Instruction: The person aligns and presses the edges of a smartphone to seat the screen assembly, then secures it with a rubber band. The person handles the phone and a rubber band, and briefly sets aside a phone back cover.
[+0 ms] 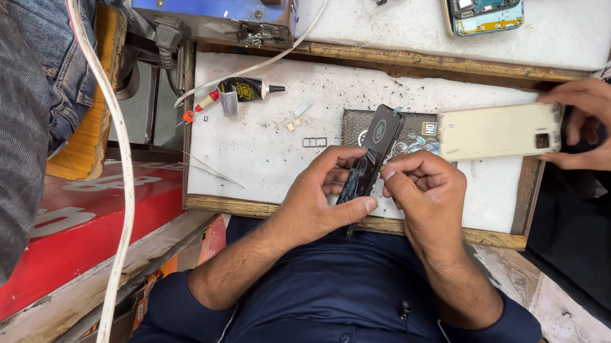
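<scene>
Both hands are working on a thin black phone screen panel (371, 154), holding it on edge just above the near side of the white table (264, 147). The left hand (318, 201) is clamped on its lower part, thumb pressing against the edge, and the right hand (426, 194) is pinching the same panel from the other side with fingers curled in tight. Honestly the risk I'm seeing is flex: a panel that thin, gripped from two sides and tilted upright, is probably going to crack or kink if either thumb is pushing too hard. It's also hanging right over the wooden table edge (246, 207), so a slip is likely sending it into the lap. Another person's hand (609, 128) is holding a pale gold phone back (498, 131) just beside the panel's top, close enough that a bump looks possible. A glue tube (243, 88) is lying well apart at the far left.
</scene>
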The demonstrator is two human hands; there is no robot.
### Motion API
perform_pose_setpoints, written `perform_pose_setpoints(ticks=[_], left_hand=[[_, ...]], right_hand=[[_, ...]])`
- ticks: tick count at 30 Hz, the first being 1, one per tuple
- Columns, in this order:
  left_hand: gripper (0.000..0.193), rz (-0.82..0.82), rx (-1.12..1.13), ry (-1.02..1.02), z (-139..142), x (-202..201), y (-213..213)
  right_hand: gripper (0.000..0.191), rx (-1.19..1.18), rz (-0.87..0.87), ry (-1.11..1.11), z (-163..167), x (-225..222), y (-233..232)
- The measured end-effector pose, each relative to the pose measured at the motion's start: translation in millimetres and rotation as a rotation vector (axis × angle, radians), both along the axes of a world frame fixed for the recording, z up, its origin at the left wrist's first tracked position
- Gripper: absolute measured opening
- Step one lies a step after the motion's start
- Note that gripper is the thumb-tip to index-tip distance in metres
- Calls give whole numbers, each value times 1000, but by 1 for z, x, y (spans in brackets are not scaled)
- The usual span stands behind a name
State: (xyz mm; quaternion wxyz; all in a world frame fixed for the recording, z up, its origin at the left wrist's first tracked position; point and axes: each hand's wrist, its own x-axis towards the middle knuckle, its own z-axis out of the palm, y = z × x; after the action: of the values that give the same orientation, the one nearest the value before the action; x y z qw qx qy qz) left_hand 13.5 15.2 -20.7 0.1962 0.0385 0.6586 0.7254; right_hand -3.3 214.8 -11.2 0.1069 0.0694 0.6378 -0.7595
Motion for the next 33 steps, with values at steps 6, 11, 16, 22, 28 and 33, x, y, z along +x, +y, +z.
perform_pose_setpoints(ticks=[6,11,16,22,28,33], left_hand=[[71,12,-40,1,2,0,1],[71,10,-30,-17,2,-1,2],[72,-4,8,-26,-1,-1,2],[68,-33,-1,-11,-4,-1,2],[66,-19,174,-132,-4,0,2],[68,-23,144,-127,-4,1,2]], right_hand=[[5,35,8,10,-3,-2,3],[6,24,13,1,-4,-3,4],[7,27,14,3,-7,-3,6],[7,-1,28,-5,-8,-2,9],[8,5,23,-33,-7,1,9],[7,43,39,-14,-8,2,9]])
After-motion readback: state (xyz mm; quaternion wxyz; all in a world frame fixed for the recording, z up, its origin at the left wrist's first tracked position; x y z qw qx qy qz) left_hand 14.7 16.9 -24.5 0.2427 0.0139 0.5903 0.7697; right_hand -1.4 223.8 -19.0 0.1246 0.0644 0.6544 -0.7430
